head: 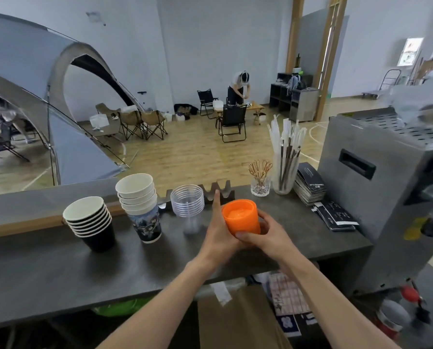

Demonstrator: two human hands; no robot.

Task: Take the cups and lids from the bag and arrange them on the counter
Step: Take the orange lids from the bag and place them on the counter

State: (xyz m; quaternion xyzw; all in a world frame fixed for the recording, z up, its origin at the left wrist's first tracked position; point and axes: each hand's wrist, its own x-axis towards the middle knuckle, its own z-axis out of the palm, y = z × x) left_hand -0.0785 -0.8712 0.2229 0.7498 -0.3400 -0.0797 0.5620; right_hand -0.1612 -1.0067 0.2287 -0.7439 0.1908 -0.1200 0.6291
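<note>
Brown paper bag (238, 321) sits below the near counter edge, between the two forearms. Dark grey counter (59, 268) above it. Both hands hold a stack of orange lids (240, 216), roughly at counter-top level; whether its base touches the surface cannot be told. Right hand (263, 235) wraps the stack from the right, thumb across its lower front. Left hand (219, 227) presses flat against the stack's left side, index finger extended upward.

To the left of the orange stack, in order: stack of clear plastic cups (188, 205), upright; stack of white paper cups with a printed bottom cup (141, 205); stack of black paper cups with white interiors (90, 221). All three stand apart from one another.

Farther back and right: a small glass of picks (260, 183), a clear tumbler of wrapped straws (284, 167), a pile of black sleeves (309, 183), then a steel machine (376, 187).
</note>
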